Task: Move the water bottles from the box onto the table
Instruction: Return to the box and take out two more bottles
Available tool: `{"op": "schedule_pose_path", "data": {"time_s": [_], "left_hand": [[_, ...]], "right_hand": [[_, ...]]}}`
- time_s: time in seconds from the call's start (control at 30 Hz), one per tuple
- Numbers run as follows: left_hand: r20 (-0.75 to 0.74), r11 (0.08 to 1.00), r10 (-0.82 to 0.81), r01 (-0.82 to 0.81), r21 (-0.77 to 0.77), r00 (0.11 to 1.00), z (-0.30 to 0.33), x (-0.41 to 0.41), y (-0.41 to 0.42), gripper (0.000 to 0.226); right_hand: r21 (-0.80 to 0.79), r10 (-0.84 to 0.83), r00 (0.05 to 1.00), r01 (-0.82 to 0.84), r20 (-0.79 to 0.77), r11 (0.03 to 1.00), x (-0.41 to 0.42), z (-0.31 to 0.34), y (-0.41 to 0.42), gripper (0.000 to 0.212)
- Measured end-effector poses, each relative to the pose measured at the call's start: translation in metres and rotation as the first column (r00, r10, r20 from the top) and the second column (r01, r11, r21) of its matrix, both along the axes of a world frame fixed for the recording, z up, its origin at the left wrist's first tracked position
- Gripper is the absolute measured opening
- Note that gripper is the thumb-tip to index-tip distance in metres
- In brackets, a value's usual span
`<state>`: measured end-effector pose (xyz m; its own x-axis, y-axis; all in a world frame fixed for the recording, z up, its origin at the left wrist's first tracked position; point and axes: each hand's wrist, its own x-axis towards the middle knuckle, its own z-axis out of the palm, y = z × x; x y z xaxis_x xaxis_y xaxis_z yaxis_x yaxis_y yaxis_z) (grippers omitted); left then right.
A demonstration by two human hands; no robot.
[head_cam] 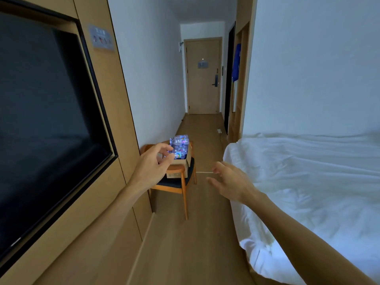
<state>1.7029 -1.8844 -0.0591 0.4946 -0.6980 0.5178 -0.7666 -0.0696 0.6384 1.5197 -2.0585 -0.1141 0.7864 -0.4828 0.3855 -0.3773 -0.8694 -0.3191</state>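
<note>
Bed point(308, 182): white bedding fills the right side; its near corner hangs over the floor and its left edge borders the walkway.
TV point(45, 112): dark screen set in the wood wall panel on the left, flush with that side of the walkway.
Floor point(185, 243): a wood strip runs between wall panel and bed edge, narrow, straight to the closed door point(203, 77) at the far end.
Chair point(174, 186): orange wood frame, dark seat, against the left wall; it takes up the left half of the strip, with open floor between its right legs and the bed corner.
Box point(181, 167): cardboard, open-topped, on the chair seat, reaching the seat's front edge.
Water bottles point(180, 144): clear pack with blue labels, standing up out of the box, rising above its rim.
Left hand point(153, 162): arm stretched forward along the wall, fingers loosely curled, thumb and forefinger near each other, nothing held; in view it overlaps the box's left side, contact not clear.
Right hand point(230, 182): arm out over the bed's corner, palm inward, fingers spread and relaxed, empty, above open floor right of the chair.
</note>
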Motion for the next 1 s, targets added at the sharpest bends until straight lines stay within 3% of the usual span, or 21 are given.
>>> {"op": "schedule_pose_path", "data": {"time_s": [0.6,1.0], "left_hand": [[-0.080,1.000,0.020,-0.018,0.016,0.997,-0.019,0.250,-0.300,0.017],[-0.103,0.993,0.087,-0.078,0.094,0.991,-0.054,0.364,-0.509,0.016]], "right_hand": [[0.037,-0.056,0.998,0.058,-0.042,0.998,0.245,-0.030,-0.298,0.039],[0.113,-0.020,0.996,0.029,-0.082,0.993,0.363,-0.064,-0.507,0.038]]}}
